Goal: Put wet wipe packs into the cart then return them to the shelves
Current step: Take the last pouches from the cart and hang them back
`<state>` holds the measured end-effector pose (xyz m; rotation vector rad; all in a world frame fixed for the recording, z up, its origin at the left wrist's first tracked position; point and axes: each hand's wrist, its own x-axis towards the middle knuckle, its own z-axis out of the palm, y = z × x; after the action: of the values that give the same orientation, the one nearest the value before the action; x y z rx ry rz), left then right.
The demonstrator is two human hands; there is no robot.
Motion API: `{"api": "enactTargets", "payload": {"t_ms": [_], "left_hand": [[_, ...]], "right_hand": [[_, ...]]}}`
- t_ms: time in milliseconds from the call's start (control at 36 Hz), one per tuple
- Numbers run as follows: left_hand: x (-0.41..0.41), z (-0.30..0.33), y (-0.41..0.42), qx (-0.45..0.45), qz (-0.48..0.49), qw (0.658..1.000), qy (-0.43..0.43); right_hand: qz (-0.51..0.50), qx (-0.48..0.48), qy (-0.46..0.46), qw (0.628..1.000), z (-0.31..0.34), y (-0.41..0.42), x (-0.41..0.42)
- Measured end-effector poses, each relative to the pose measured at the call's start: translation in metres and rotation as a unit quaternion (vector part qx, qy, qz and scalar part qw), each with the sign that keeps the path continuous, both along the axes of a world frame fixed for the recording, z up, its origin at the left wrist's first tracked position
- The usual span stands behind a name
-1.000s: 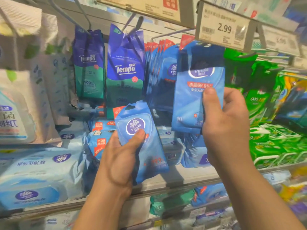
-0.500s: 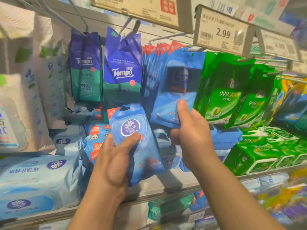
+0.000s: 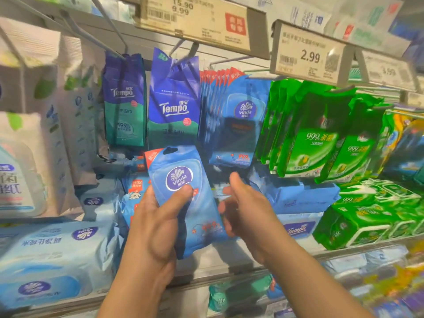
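Blue soft-plastic Vinda wet wipe pack [image 3: 183,198], frame centre, gripped by left hand [image 3: 156,228]; right hand [image 3: 243,212] empty, fingers loosely spread. Returning step; next, hang it on the hook.

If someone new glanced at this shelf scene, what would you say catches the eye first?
First, the blue Vinda wipe pack at centre, held up by the left hand with the thumb across its front. Beside it the right hand reaches in, fingers loose, holding nothing. Behind hangs a row of matching blue Vinda packs, with bright green packs to their right under the 2.99 price tag.
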<state>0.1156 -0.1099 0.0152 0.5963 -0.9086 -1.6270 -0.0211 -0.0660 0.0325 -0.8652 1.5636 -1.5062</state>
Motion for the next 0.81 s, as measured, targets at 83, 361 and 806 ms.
{"api": "enactTargets", "payload": {"t_ms": [83, 361, 806], "left_hand": [[-0.002, 0.000, 0.002, -0.003, 0.007, 1.000, -0.010], [-0.011, -0.001, 0.009, -0.013, -0.002, 1.000, -0.021], [-0.013, -0.002, 0.014, -0.065, -0.084, 0.994, 0.022]], "right_hand": [[0.046, 0.004, 0.100, 0.994, -0.009, 0.013, 0.001], [0.117, -0.066, 0.264, 0.955, -0.022, 0.030, -0.006], [0.058, -0.099, 0.242, 0.963, -0.033, 0.036, -0.009]]}}
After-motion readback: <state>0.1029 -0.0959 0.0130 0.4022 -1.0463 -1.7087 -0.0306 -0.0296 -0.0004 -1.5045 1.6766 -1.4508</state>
